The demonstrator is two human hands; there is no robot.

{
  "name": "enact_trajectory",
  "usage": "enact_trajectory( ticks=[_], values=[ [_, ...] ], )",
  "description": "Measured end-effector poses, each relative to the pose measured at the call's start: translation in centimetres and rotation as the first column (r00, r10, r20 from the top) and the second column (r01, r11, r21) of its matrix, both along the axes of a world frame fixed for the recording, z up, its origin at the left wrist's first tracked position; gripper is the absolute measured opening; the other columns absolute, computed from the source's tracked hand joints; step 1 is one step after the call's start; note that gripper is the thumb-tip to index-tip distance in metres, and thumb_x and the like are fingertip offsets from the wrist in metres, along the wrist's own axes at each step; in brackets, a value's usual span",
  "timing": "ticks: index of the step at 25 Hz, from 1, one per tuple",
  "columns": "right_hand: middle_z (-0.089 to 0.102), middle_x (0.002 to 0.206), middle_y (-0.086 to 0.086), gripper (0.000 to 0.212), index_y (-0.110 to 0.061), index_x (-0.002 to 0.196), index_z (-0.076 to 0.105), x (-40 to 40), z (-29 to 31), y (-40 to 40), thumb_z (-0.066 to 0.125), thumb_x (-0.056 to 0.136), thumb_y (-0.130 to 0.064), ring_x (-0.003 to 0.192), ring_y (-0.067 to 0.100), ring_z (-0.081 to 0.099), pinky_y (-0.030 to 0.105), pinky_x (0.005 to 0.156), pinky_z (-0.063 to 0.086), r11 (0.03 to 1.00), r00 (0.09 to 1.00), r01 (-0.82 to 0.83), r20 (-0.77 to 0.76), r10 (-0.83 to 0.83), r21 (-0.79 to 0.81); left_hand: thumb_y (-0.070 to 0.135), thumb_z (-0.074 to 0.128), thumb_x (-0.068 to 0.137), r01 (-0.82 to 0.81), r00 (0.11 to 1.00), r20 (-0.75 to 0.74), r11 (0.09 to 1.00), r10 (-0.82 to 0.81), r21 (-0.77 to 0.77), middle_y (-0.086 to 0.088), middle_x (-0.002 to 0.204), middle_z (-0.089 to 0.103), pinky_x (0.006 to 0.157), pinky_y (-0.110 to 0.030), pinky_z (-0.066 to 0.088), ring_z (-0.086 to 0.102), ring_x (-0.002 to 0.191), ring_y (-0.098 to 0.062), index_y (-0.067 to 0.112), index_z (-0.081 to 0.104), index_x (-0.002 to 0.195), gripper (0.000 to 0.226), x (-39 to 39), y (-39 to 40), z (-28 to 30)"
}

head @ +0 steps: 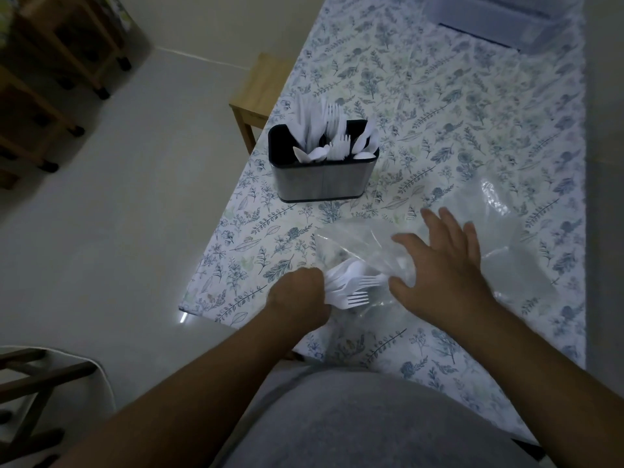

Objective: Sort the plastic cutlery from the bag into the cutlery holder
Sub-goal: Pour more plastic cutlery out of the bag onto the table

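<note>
A clear plastic bag (358,241) lies crumpled on the floral table near its front left corner. My left hand (297,295) is shut on a bundle of white plastic forks and spoons (351,288) at the bag's mouth, tines pointing right. My right hand (449,261) rests flat on the bag with fingers spread, holding nothing. The metal cutlery holder (320,180) stands farther back on the table, with white knives, forks and spoons upright in its black compartments.
A second clear bag (506,231) lies to the right of my right hand. A pale tray or box (499,18) sits at the table's far end. A wooden stool (260,92) stands by the table's left edge, and wooden furniture (50,79) stands on the floor at left.
</note>
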State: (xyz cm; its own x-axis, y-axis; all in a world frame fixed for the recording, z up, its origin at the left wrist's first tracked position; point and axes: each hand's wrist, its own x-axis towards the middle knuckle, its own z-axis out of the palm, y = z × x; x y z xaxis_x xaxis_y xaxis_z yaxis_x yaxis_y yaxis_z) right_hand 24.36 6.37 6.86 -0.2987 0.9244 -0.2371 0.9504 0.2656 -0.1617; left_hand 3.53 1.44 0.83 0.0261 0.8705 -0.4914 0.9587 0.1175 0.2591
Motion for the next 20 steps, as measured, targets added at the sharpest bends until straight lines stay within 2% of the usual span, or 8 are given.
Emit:
enact_trajectory(
  ticks=[1,3,6,10,13,16,20],
  values=[
    [0.008,0.17,0.009,0.076,-0.032,0.152,0.037,-1.1,0.5,-0.5,0.067,0.083,-0.045,0.156,0.029,-0.004,0.052,0.126,-0.001,0.999,0.998,-0.054,-0.035,0.054,0.003,0.034,0.066,0.086,-0.026,1.0,0.015,1.0,0.026,-0.003,-0.008,0.106,0.064,0.079,-0.035,0.053,0.066,0.099,-0.028,0.01,0.058,0.109,0.034,-0.1,-0.1,0.0],
    [0.001,0.171,0.003,0.087,-0.024,0.161,0.014,-3.6,0.5,-1.7,0.062,0.089,-0.033,0.157,0.023,-0.004,0.043,0.127,0.004,0.983,0.98,-0.153,-0.14,0.138,-0.1,0.032,0.067,0.084,-0.068,0.997,0.039,0.998,0.068,0.005,-0.007,0.103,0.065,0.073,-0.032,0.052,0.068,0.096,-0.027,0.011,0.06,0.106,0.031,0.1,-0.3,-0.2],
    [-0.001,0.171,0.0,0.09,-0.018,0.161,-0.003,-4.9,-1.7,-2.2,0.055,0.093,-0.024,0.157,0.016,-0.005,0.035,0.127,-0.001,0.952,0.977,-0.185,-0.153,0.151,-0.244,0.031,0.068,0.084,-0.102,0.993,0.064,0.995,0.101,0.012,-0.006,0.102,0.065,0.068,-0.029,0.046,0.067,0.094,-0.026,0.012,0.059,0.105,0.03,0.0,-0.8,-0.3],
    [-0.004,0.171,-0.002,0.089,-0.023,0.162,0.002,-2.7,-3.7,-0.3,0.057,0.092,-0.03,0.157,0.016,-0.007,0.038,0.125,-0.005,0.943,0.985,-0.169,-0.081,0.152,-0.287,0.033,0.065,0.083,-0.158,0.985,0.072,0.987,0.159,-0.011,-0.004,0.102,0.063,0.071,-0.031,0.048,0.063,0.091,-0.023,0.016,0.055,0.102,0.027,-2.2,-3.0,-1.0],
    [-0.006,0.171,-0.001,0.088,-0.025,0.162,0.004,-1.7,-4.7,0.7,0.058,0.092,-0.027,0.156,0.017,-0.009,0.041,0.126,-0.005,0.943,0.989,-0.145,-0.035,0.141,-0.298,0.035,0.07,0.077,-0.227,0.969,0.092,0.973,0.23,-0.042,0.0,0.099,0.063,0.075,-0.032,0.053,0.059,0.084,-0.018,0.02,0.058,0.099,0.03,-4.2,-4.9,-1.6],
    [-0.004,0.171,0.0,0.085,-0.024,0.162,0.007,-1.3,-5.6,0.9,0.056,0.093,-0.029,0.157,0.019,-0.008,0.042,0.126,-0.005,0.948,0.992,-0.122,-0.017,0.122,-0.294,0.034,0.075,0.076,-0.272,0.954,0.118,0.961,0.276,-0.049,0.004,0.093,0.062,0.068,-0.028,0.048,0.057,0.08,-0.015,0.024,0.06,0.1,0.03,-5.7,-6.2,-1.7],
    [-0.003,0.171,0.0,0.082,-0.024,0.161,0.01,-0.8,-6.8,0.8,0.055,0.092,-0.028,0.157,0.019,-0.006,0.041,0.125,-0.006,0.95,0.992,-0.123,0.0,0.128,-0.286,0.02,0.073,0.08,-0.356,0.891,0.283,0.933,0.354,-0.048,0.005,0.083,0.063,0.061,-0.027,0.045,0.059,0.075,-0.016,0.025,0.058,0.087,0.017,-6.1,-6.8,-0.8]
  ],
)
